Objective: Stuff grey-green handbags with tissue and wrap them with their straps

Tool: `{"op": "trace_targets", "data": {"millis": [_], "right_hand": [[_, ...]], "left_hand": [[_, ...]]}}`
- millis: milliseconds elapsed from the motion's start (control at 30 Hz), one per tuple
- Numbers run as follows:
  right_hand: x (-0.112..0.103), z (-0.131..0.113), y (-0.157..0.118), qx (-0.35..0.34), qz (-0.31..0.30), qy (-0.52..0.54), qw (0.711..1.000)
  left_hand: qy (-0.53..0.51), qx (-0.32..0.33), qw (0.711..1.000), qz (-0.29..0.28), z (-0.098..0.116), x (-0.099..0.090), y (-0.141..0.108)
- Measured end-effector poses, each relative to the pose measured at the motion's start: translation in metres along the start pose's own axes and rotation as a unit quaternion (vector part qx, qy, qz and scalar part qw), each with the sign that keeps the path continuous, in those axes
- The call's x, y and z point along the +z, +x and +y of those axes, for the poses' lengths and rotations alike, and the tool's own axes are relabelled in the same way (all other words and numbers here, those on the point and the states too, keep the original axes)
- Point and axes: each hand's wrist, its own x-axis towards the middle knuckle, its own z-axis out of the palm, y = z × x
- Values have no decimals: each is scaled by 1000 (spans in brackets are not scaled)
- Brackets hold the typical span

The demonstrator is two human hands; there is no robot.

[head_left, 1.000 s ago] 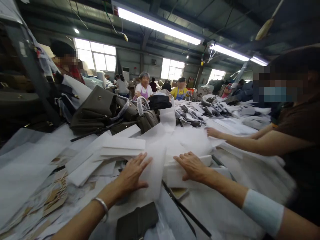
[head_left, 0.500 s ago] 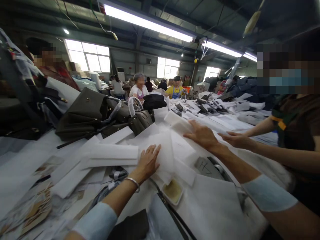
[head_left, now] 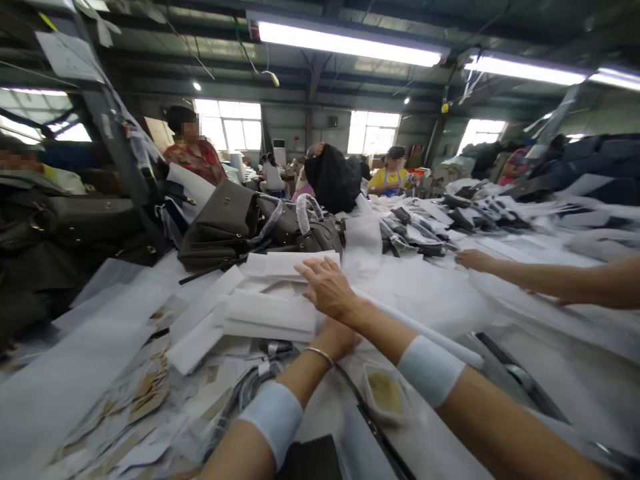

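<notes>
My right hand (head_left: 329, 288) reaches across my left wrist, its fingers stretched out over flat folded white foam sheets (head_left: 303, 261). It looks open, and no clear grip shows. My left hand (head_left: 341, 338) lies low beneath my right forearm, beside a stack of white foam pieces (head_left: 270, 312); its fingers are hidden. A bracelet circles the left wrist. To the right, a broad translucent white sheet (head_left: 425, 290) is spread out, with its near edge running past my right forearm. A small white dish (head_left: 369, 383) of yellowish stuff sits below my hands.
Dark grey handbags (head_left: 220, 217) are heaped behind the foam. Paper scraps and tags (head_left: 150, 387) lie at left. A co-worker's hand (head_left: 477, 261) reaches over the sheets at right. Farther back, a person holds up a black bag (head_left: 334, 177). A post (head_left: 107, 133) stands at left.
The view has turned left. My right hand has crossed over my left, toward the stacked foam. The co-worker's arms have shifted at right, and the black bag has been lifted.
</notes>
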Motion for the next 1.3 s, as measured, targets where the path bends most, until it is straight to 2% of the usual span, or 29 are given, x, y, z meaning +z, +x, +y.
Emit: {"op": "trace_targets", "data": {"millis": [67, 133, 200, 267, 333, 400, 467, 533, 633, 733, 800, 867, 967, 1067, 1167, 1233, 1300], "right_hand": [[-24, 9, -36, 10, 32, 18, 999], [-57, 21, -88, 50, 35, 16, 998], [-86, 33, -154, 121, 29, -7, 992], [-101, 47, -229, 209, 23, -27, 977], [-99, 59, -303, 275, 14, -47, 960], [-83, 66, -366, 308, 10, -66, 949], [-60, 66, -407, 324, 21, -82, 942], [-36, 57, -423, 333, 43, -99, 937], [-6, 38, -417, 333, 60, -92, 936], [12, 26, -397, 316, 81, -42, 944], [16, 25, -380, 292, 107, -8, 950], [10, 30, -358, 270, 138, 17, 953], [-15, 50, -314, 233, 199, 35, 951], [-42, 85, -261, 168, 288, 27, 942], [-52, 130, -212, 155, 325, 3, 933], [-47, 159, -187, 213, 260, -21, 942], [-40, 184, -173, 290, 140, -37, 946]], "left_hand": [[41, -5, 999, -29, -4, -7, -11], [84, -13, 995, -50, -4, -16, -21], [112, -11, 992, -55, 2, -26, -30], [128, 2, 991, -50, 15, -34, -35], [131, 35, 990, -46, 34, -36, -37], [135, 111, 984, -42, 54, -30, -34], [146, 199, 968, -38, 71, -15, -26], [169, 242, 955, -40, 82, 6, -15], [196, 225, 952, -62, 87, 36, 4], [150, 194, 968, -54, 86, 57, 23], [107, 162, 981, -32, 85, 60, 33], [80, 130, 988, -4, 86, 55, 43], [35, 82, 994, 66, 88, 28, 62], [-26, 20, 985, 169, 85, -15, 86], [-79, -40, 961, 263, 75, -62, 105], [-107, -68, 945, 300, 66, -89, 110], [-137, -84, 934, 319, 56, -112, 110]]}}
